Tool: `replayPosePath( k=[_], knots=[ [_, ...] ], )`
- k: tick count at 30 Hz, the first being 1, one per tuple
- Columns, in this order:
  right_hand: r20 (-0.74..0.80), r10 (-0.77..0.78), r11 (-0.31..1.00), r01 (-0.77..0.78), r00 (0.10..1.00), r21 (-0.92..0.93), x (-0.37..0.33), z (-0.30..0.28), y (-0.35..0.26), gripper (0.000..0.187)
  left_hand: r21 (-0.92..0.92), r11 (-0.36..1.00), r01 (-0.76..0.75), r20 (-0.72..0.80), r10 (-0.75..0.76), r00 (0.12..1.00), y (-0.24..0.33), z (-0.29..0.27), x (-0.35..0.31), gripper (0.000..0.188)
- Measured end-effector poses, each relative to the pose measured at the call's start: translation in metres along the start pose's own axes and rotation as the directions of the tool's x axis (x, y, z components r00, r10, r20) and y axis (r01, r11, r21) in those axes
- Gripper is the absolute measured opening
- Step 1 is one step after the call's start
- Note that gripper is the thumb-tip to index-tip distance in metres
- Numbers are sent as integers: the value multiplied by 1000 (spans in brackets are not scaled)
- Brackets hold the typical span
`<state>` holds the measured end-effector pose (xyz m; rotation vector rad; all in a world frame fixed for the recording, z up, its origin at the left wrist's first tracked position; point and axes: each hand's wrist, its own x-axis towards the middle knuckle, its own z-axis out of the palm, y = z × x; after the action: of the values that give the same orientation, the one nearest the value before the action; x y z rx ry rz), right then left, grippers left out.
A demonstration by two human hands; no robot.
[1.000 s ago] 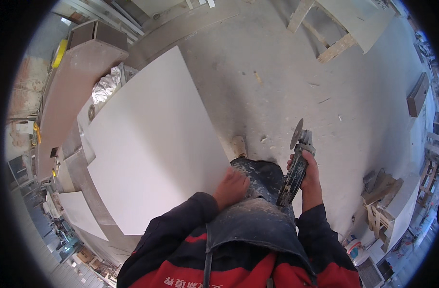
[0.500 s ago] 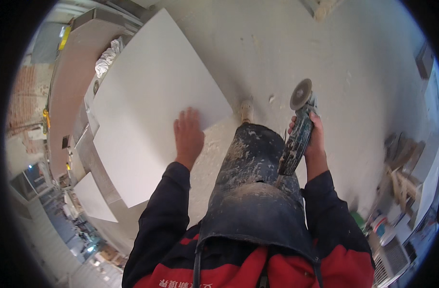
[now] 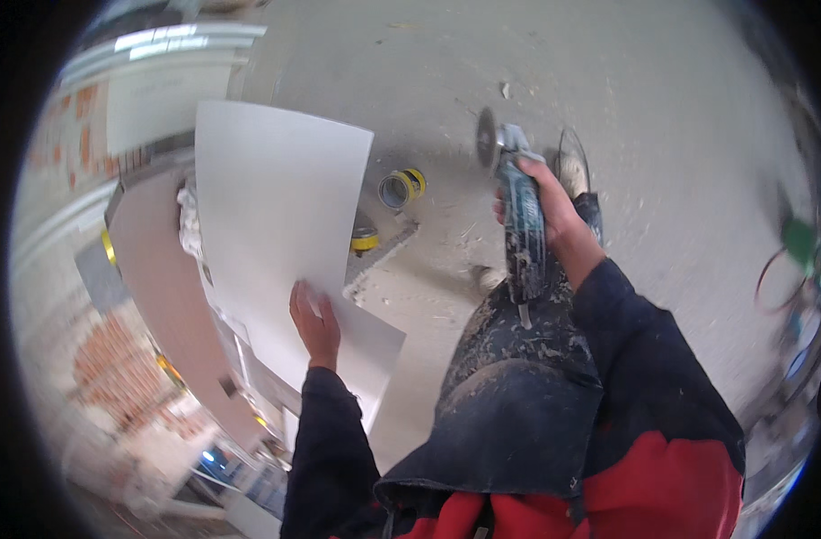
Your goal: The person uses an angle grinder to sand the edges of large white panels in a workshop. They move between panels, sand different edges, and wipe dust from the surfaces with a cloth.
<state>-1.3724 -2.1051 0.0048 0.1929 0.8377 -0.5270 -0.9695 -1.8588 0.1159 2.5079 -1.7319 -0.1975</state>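
Observation:
My right hand (image 3: pixel 545 202) is wrapped around the body of a dusty dark-green angle grinder (image 3: pixel 523 225), its disc (image 3: pixel 488 137) pointing away from me. Whether the disc spins cannot be made out. On the left, my left hand (image 3: pixel 316 328) is bent at the white panel (image 3: pixel 276 189), thumb and fingers closing on it. Just below that hand another white stretch of panel (image 3: pixel 375 337) juts out to the right; whether it is a separate sheet is unclear. A stained dark apron (image 3: pixel 509 422) covers my front beneath the grinder.
Beside the panel's right edge, a yellow-and-black can (image 3: pixel 401 188) lies on its side, with a second yellow container (image 3: pixel 364 238) partly hidden. A long brownish board (image 3: pixel 163 242) runs along the left. Toward the right edge is a green object (image 3: pixel 798 235). White crumbs litter the dusty floor (image 3: pixel 437 301).
The white panel has shifted and turned, uncovering the yellow containers. My left hand has gone from spread flat to bent at the panel. The grinder has moved left and my view has turned.

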Motion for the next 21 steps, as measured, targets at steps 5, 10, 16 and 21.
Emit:
replayPosePath(
  k=[5, 10, 16, 21],
  knots=[
    [222, -78, 996, 67, 972, 59, 47, 16, 84, 54, 61, 994, -87, -137, 94, 986, -18, 31, -4, 51],
    [418, -254, 962, 182, 872, 205, 66, 66, 121, 52, 15, 994, -108, -125, 109, 986, -24, 28, -5, 51],
    [458, -268, 946, 141, 848, 292, 89, 89, 131, 75, -19, 999, -34, -88, 32, 996, -28, 29, -3, 55],
    [474, -306, 936, 169, 825, 309, 94, 98, 129, 82, -41, 998, -52, -84, 48, 995, -30, 25, -7, 55]
  ],
)
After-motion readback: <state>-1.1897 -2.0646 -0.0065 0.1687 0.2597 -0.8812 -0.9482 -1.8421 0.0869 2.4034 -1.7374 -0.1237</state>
